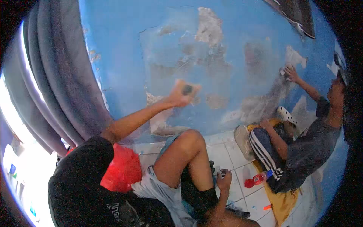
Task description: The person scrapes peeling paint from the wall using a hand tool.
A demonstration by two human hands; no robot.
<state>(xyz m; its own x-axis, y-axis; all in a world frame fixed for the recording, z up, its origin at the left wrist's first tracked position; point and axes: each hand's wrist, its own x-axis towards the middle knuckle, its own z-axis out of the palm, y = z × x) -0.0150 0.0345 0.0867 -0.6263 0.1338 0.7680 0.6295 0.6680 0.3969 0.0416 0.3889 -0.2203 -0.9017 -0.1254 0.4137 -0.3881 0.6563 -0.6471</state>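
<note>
My left hand [183,93] is stretched out to the blue wall [121,56], blurred by motion, with its fingers around a small dark object [187,89] whose kind I cannot make out. Around it the wall has grey, scraped-looking patches and bare spots. My right hand [224,179] is low beside my bent knee, above the white floor tiles [237,174]. Its fingers are curled together near something small and pale, too unclear to name. A red plastic-looking bag [121,168] is on the floor beneath my left arm.
At the right a co-worker [314,147] sits with one hand [291,73] on the wall. Near them are a red bottle with a blue cap [258,179], a yellow cloth [281,204] and a white clog [287,115]. Grey curtains [56,68] hang at the left.
</note>
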